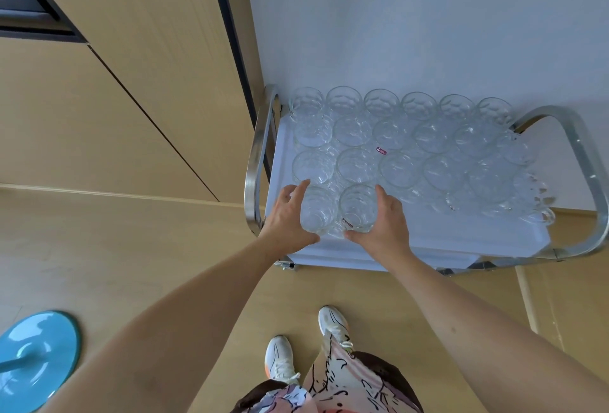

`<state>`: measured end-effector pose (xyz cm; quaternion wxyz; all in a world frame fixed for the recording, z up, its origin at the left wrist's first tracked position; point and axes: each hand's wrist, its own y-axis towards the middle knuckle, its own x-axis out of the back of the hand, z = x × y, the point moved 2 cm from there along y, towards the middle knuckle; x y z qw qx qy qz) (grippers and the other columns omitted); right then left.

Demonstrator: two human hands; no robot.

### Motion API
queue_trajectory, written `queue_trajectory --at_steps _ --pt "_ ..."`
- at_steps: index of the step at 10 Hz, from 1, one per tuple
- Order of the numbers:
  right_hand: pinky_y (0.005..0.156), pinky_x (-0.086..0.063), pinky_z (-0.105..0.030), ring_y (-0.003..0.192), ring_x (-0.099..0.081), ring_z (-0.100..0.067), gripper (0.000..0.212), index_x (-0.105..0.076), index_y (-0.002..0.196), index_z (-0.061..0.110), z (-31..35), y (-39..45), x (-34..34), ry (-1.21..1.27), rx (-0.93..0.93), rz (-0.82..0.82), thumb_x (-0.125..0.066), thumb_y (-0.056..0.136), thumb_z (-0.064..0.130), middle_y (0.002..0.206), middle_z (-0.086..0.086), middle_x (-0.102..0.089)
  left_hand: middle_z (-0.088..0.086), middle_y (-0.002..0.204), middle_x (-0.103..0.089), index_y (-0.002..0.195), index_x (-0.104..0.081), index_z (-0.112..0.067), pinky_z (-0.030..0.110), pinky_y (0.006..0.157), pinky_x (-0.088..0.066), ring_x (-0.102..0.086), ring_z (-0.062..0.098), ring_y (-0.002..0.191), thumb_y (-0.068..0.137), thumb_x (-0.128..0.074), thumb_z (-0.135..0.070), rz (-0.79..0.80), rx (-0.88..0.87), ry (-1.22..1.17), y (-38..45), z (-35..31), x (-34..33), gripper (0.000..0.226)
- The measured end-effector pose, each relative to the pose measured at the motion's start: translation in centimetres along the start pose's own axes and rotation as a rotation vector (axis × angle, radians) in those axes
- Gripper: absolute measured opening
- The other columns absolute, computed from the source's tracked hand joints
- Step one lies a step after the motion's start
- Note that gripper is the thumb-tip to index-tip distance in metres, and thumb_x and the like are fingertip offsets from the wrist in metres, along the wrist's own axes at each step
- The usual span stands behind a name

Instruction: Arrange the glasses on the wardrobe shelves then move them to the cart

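Your cart (pixel 575 136) stands against the pale wall, its white top tray (pixel 428 241) framed by a curved metal handle at each end, and that tray is nearly full of clear glasses (pixel 395 136). They stand upright in close rows, rim beside rim, the back row touching or nearly touching the wall, and the rows run from the left handle across to the right one. The glasses are colourless, with a dimpled, faceted pattern on their walls; those at the far right show small handles on their sides. One glass in the middle carries a small red sticker (pixel 381 150). At the front left of the tray you hold two more glasses side by side. Your left hand (pixel 290 218) wraps the left glass (pixel 317 211), thumb low at its base and fingers spread along its outer side, the forefinger reaching up to the glass in the row behind. Your right hand (pixel 382 218) grips the right glass (pixel 358 208) the same way, thumb under the near edge and fingers curled along its right side; this glass bears a small red sticker near its base. Whether the two glasses rest on the tray or sit just above it, you cannot tell. The front right part of the tray is bare white.
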<state>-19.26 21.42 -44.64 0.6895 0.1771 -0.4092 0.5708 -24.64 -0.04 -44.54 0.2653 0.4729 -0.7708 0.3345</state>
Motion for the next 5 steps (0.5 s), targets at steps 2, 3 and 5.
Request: queue_trajectory --at_steps 2,3,5 --pt "0.109 -0.041 -0.041 0.137 -0.038 -0.030 0.115 -0.024 0.157 0.025 1.2 -0.8 0.9 -0.014 -0.009 -0.028 -0.093 0.066 0.042 0.153 -0.009 -0.029 -0.002 0.155 -0.023 0.157 -0.014 -0.035 0.041 0.108 -0.042 -0.035 0.022 0.136 0.069 -0.088 -0.037 -0.051 -0.033 0.041 -0.7 -1.1 1.4 0.116" --pt "0.110 -0.040 -0.044 0.139 -0.037 -0.032 0.112 -0.027 0.156 0.026 2.2 -1.5 1.7 -0.027 -0.006 -0.047 -0.092 0.066 0.045 0.154 -0.009 -0.028 -0.001 0.156 -0.022 0.158 -0.014 -0.034 0.046 0.112 -0.041 -0.032 0.024 0.140 0.070 -0.087 -0.039 -0.064 -0.056 0.067 -1.3 -1.9 2.5 0.114" --pt "0.114 -0.037 -0.048 0.143 -0.032 -0.034 0.110 -0.030 0.156 0.025 4.0 -3.4 3.1 -0.036 -0.001 -0.084 -0.091 0.067 0.048 0.158 -0.010 -0.025 -0.002 0.156 -0.021 0.157 -0.016 -0.035 0.043 0.110 -0.041 -0.031 0.023 0.139 0.072 -0.084 -0.042 -0.121 -0.140 0.051 -2.1 -3.4 5.0 0.109"
